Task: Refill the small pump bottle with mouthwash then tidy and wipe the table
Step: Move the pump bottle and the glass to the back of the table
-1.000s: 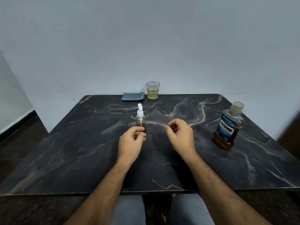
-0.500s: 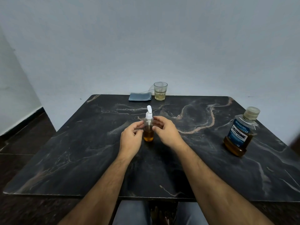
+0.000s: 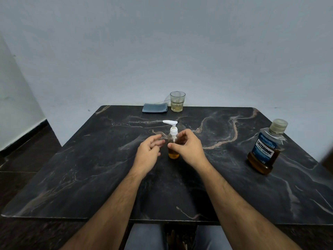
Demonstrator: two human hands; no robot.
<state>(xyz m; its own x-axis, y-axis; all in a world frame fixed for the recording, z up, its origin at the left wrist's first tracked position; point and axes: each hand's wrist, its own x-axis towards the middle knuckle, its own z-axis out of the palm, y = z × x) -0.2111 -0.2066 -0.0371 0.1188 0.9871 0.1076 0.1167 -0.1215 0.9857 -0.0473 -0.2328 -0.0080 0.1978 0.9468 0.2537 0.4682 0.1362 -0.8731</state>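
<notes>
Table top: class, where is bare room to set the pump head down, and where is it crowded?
Bare: the left half of the table and between the right hand and mouthwash bottle. Crowded: round the pump bottle, and the far edge by cloth and glass.

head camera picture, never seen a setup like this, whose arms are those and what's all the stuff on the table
No machine here: the camera sits on a person's head, looking forward and down, so the two bare arms are the wearer's own. On the dark marble table stands a small pump bottle with amber liquid low inside. The right hand curls its fingers around it; the left hand is beside it with relaxed fingers, holding nothing. To the right stands a large mouthwash bottle, cap on. At the far edge lie a folded grey cloth and a glass with some pale liquid.
</notes>
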